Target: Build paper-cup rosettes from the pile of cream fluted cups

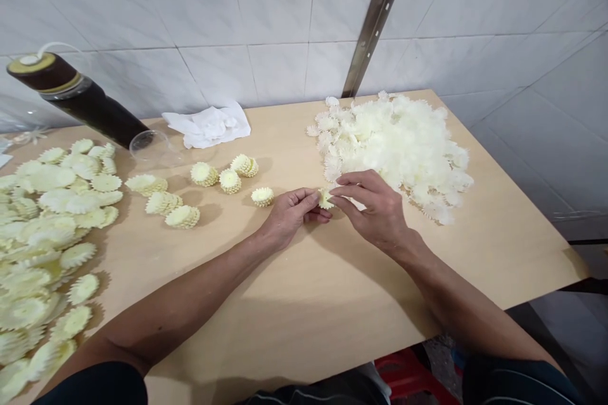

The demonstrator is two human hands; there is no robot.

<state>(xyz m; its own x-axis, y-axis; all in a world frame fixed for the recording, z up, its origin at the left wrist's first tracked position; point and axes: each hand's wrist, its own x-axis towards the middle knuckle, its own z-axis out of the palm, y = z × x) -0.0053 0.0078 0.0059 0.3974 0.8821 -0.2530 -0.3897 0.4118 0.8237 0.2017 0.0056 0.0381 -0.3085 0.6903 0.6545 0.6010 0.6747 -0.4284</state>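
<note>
Between my hands, over the middle of the table, is a small pale yellow flower-shaped piece (325, 199) with a toothed edge. My left hand (297, 214) is closed and pinches it between thumb and fingers. From the other side, the thumb and forefinger of my right hand (373, 207) are closed at its right edge. Just left of my left hand stands a short stack of the toothed pieces (262, 196). Behind my right hand spreads a heap of thin, translucent whitish petal discs (394, 139).
Several small stacks (183, 216) of yellow pieces stand left of centre. A large pile of them (42, 234) covers the table's left side. A dark bottle (102, 111), a clear plastic lid (152, 149) and white tissue (209, 125) lie towards the tiled wall. A red stool (411, 374) shows below.
</note>
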